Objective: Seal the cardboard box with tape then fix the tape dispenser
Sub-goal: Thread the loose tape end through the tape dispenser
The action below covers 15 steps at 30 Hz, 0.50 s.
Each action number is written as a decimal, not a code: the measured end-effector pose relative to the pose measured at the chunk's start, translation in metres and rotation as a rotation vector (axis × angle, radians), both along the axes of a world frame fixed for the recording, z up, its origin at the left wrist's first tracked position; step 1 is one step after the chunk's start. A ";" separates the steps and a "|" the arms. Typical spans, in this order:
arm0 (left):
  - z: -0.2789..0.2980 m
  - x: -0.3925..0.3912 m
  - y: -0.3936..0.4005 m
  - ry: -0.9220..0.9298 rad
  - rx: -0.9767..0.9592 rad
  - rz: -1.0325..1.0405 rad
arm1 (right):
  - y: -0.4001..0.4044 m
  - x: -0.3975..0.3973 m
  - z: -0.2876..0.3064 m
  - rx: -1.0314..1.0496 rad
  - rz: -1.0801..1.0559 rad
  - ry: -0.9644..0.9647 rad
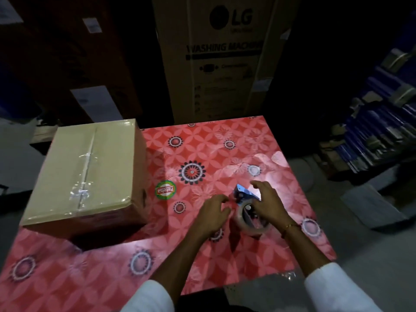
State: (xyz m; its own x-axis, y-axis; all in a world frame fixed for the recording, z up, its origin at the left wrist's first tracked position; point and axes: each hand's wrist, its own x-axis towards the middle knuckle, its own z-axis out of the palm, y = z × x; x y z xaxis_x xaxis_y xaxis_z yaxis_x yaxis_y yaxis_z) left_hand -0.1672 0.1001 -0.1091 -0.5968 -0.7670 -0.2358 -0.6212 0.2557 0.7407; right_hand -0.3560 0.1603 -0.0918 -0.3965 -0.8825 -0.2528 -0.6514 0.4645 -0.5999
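Dim storeroom, red flowered table [236, 140]. Right hand [267, 203] rests on the blue tape dispenser [242, 195] w/ its clear roll [249, 224], fingers loosely curled, near-right. Left hand [213, 210] half open beside it, pinching near the front; can't tell what. Dispenser likely light, hard plastic, toothed edge; hold by the frame. Taped cardboard box [87, 174] sits left, well apart.

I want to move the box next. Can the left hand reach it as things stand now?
Probably yes. The left hand is beside the tape dispenser, and only bare table lies between it and the box.
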 end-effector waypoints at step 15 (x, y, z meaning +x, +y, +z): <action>-0.016 -0.031 0.010 0.255 0.433 0.498 | -0.004 -0.030 -0.045 0.073 0.217 -0.157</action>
